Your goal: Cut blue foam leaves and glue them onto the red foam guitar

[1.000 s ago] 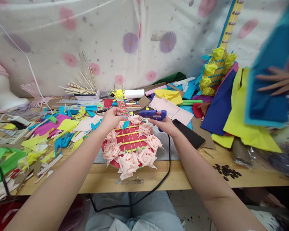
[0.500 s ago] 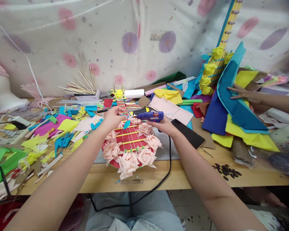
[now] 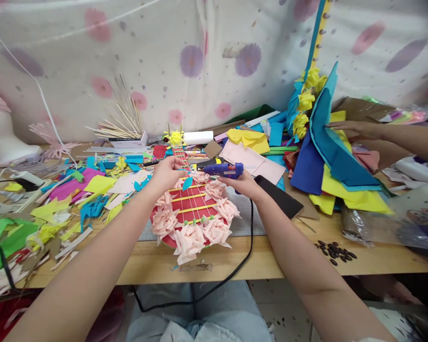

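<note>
A guitar-shaped craft piece [image 3: 189,204] lies before me, with a red face, yellow strips, strings and pale pink paper flowers [image 3: 189,241] around its edge. Over its upper body, my left hand [image 3: 169,173] is closed in a pinch, with a blue paper leaf [image 3: 187,184] at the fingertips. My right hand [image 3: 240,183] grips a blue glue gun [image 3: 223,170], its nozzle pointing left toward the pinched fingers. The palm hides the gun's handle. More blue leaves [image 3: 141,184] lie just left of the guitar.
Paper scraps [image 3: 100,184] cover the left side. Sticks [image 3: 123,126] stand in a box behind. A black phone [image 3: 278,195] lies at right, near dark seeds [image 3: 335,251]. Another person's hand [image 3: 349,129] touches blue sheets [image 3: 333,142]. The black cord [image 3: 231,275] hangs over the table edge.
At right, the other person's hand and the blue and yellow sheets have shifted left, and the tall yellow-flowered piece has moved left too. My hands, the glue gun and leaf hardly moved.
</note>
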The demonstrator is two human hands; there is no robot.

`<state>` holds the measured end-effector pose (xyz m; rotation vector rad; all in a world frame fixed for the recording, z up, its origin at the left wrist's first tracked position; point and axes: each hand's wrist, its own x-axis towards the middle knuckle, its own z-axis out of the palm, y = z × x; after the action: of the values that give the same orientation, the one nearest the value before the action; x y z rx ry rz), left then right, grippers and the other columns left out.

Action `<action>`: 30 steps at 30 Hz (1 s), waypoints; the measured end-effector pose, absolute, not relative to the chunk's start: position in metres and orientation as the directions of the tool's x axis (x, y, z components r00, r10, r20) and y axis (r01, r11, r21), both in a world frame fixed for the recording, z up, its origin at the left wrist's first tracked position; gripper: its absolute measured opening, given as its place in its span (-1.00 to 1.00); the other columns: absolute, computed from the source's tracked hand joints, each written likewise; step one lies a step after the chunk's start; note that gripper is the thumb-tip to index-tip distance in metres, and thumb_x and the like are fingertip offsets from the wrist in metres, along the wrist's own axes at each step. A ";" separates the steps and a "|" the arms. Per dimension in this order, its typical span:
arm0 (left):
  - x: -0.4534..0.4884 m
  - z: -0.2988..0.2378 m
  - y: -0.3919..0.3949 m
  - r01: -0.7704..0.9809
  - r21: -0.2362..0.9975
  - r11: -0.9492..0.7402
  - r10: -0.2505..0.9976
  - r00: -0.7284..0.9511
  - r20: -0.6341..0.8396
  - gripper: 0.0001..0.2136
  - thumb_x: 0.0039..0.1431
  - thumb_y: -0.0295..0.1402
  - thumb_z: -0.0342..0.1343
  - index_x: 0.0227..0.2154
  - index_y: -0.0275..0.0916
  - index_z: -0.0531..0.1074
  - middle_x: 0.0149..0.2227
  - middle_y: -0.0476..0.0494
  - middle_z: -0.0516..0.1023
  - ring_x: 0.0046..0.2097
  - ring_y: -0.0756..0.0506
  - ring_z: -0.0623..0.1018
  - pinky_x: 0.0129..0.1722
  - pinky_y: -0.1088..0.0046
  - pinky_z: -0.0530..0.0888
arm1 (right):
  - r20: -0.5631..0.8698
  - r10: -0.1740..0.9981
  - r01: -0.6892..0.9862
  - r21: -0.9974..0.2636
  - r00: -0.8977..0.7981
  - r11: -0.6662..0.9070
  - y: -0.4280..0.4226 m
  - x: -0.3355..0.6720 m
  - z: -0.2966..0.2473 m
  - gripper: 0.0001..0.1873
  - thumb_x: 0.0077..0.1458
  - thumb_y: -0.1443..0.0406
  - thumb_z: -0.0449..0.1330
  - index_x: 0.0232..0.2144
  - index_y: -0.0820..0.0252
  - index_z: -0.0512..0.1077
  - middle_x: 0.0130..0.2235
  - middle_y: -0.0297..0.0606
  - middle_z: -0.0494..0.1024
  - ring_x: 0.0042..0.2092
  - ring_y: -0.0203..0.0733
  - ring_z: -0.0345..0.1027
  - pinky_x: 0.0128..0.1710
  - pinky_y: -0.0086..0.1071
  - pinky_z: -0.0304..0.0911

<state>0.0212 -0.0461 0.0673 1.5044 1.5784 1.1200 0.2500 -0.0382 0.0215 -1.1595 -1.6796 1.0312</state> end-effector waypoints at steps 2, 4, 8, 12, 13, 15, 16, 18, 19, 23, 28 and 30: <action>0.021 0.069 -0.047 0.391 0.920 -0.036 0.992 -0.101 0.082 -0.77 -0.34 -0.46 0.23 -0.51 -0.24 0.35 -0.66 0.09 0.32 -0.58 0.03 0.31 -0.56 0.51 0.17 | 0.174 0.961 0.290 -0.928 -0.214 0.233 -0.037 0.250 0.022 -0.54 -0.21 0.03 0.30 -0.29 0.20 0.49 -0.39 -0.24 0.55 -0.36 -0.17 0.40 -0.33 -0.33 0.33; 0.019 0.071 -0.048 0.345 0.938 -0.018 0.992 -0.109 0.059 -0.76 -0.35 -0.47 0.24 -0.50 -0.24 0.36 -0.66 0.08 0.34 -0.57 0.02 0.35 -0.55 0.51 0.21 | 0.166 0.972 0.321 -0.923 -0.167 0.213 -0.033 0.252 0.019 -0.55 -0.21 0.02 0.29 -0.32 0.21 0.49 -0.42 -0.24 0.54 -0.39 -0.19 0.38 -0.36 -0.33 0.32; 0.005 0.079 -0.050 0.187 0.982 0.023 0.985 -0.170 0.009 -0.73 -0.37 -0.49 0.25 -0.49 -0.26 0.37 -0.63 0.05 0.40 -0.51 0.00 0.44 -0.49 0.50 0.32 | 0.131 0.990 0.442 -0.892 0.058 0.093 -0.018 0.265 0.004 -0.56 -0.18 -0.03 0.22 -0.43 0.23 0.49 -0.45 -0.20 0.54 -0.43 -0.17 0.38 -0.39 -0.31 0.29; -0.022 0.084 -0.050 -0.056 0.998 0.038 0.965 -0.258 -0.052 -0.77 -0.34 -0.56 0.24 -0.50 -0.28 0.38 -0.57 0.04 0.44 -0.48 0.03 0.48 -0.41 0.52 0.40 | 0.121 0.959 0.581 -0.812 0.257 -0.054 -0.002 0.283 -0.015 -0.60 -0.18 -0.01 0.20 -0.47 0.22 0.51 -0.45 -0.14 0.54 -0.34 -0.04 0.42 -0.34 -0.26 0.28; -0.028 0.085 -0.050 -0.104 0.994 0.046 0.960 -0.272 -0.073 -0.78 -0.31 -0.58 0.22 -0.50 -0.28 0.38 -0.56 0.03 0.45 -0.48 0.04 0.48 -0.41 0.53 0.41 | 0.113 0.956 0.606 -0.792 0.270 -0.077 0.000 0.285 -0.018 -0.60 -0.18 -0.01 0.20 -0.47 0.22 0.51 -0.46 -0.13 0.54 -0.32 -0.02 0.43 -0.33 -0.25 0.28; -0.038 0.086 -0.050 -0.182 0.981 0.064 0.949 -0.294 -0.117 -0.79 -0.26 -0.63 0.20 -0.50 -0.29 0.38 -0.54 0.02 0.46 -0.48 0.06 0.48 -0.42 0.57 0.42 | 0.095 0.957 0.643 -0.758 0.275 -0.110 0.003 0.288 -0.021 -0.58 -0.15 -0.01 0.18 -0.47 0.23 0.51 -0.45 -0.09 0.54 -0.28 0.02 0.44 -0.30 -0.24 0.28; -0.042 0.087 -0.051 -0.213 0.974 0.077 0.942 -0.305 -0.141 -0.80 -0.24 -0.65 0.18 -0.50 -0.29 0.38 -0.54 0.01 0.46 -0.48 0.07 0.48 -0.43 0.59 0.42 | 0.084 0.958 0.660 -0.741 0.274 -0.124 0.004 0.287 -0.022 -0.57 -0.13 -0.02 0.16 -0.45 0.24 0.51 -0.44 -0.08 0.55 -0.26 0.03 0.44 -0.29 -0.24 0.28; -0.046 0.087 -0.053 -0.261 0.960 0.102 0.927 -0.325 -0.187 -0.82 -0.19 -0.67 0.15 -0.51 -0.30 0.36 -0.55 0.00 0.46 -0.49 0.08 0.48 -0.47 0.62 0.42 | 0.072 0.959 0.696 -0.703 0.274 -0.146 0.004 0.284 -0.021 -0.56 -0.11 -0.01 0.15 -0.41 0.26 0.51 -0.41 -0.07 0.55 -0.22 0.03 0.44 -0.25 -0.25 0.28; -0.047 0.086 -0.054 -0.278 0.953 0.117 0.920 -0.331 -0.210 -0.82 -0.17 -0.68 0.14 -0.51 -0.31 0.36 -0.56 0.00 0.45 -0.51 0.08 0.47 -0.49 0.63 0.41 | 0.068 0.960 0.712 -0.685 0.273 -0.154 0.004 0.282 -0.021 -0.56 -0.09 0.00 0.14 -0.39 0.26 0.51 -0.39 -0.07 0.56 -0.20 0.02 0.43 -0.23 -0.26 0.28; -0.051 0.082 -0.059 -0.339 0.924 0.174 0.905 -0.315 -0.286 -0.84 -0.11 -0.68 0.11 -0.48 -0.31 0.37 -0.56 0.01 0.44 -0.53 0.08 0.46 -0.56 0.63 0.38 | 0.061 0.967 0.747 -0.647 0.249 -0.152 0.002 0.279 -0.018 -0.54 -0.06 0.03 0.15 -0.25 0.27 0.47 -0.24 -0.08 0.55 -0.11 -0.01 0.40 -0.14 -0.27 0.26; -0.064 0.075 -0.065 -0.418 0.877 0.236 0.906 -0.233 -0.355 -0.85 -0.06 -0.64 0.11 -0.43 -0.30 0.39 -0.54 0.03 0.46 -0.53 0.07 0.46 -0.45 0.48 0.48 | 0.186 0.946 0.699 -0.713 0.267 -0.057 -0.009 0.296 0.005 -0.02 -0.33 0.00 0.32 0.11 0.36 0.14 -0.04 0.08 0.42 -0.05 0.03 0.35 -0.09 -0.18 0.25; -0.070 0.074 -0.067 -0.440 0.858 0.266 0.903 -0.198 -0.382 -0.85 -0.06 -0.62 0.11 -0.42 -0.28 0.39 -0.53 0.02 0.47 -0.53 0.04 0.47 -0.35 0.34 0.53 | 0.375 0.871 0.668 -0.740 0.316 0.077 -0.017 0.300 0.022 -0.08 -0.28 0.03 0.31 0.10 0.32 0.14 -0.03 0.05 0.40 -0.02 0.00 0.31 -0.05 -0.16 0.23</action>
<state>-0.0697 -0.0668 0.0736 0.5084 1.2301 1.3125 0.3003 -0.0172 0.0221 -1.6520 -1.4150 0.2745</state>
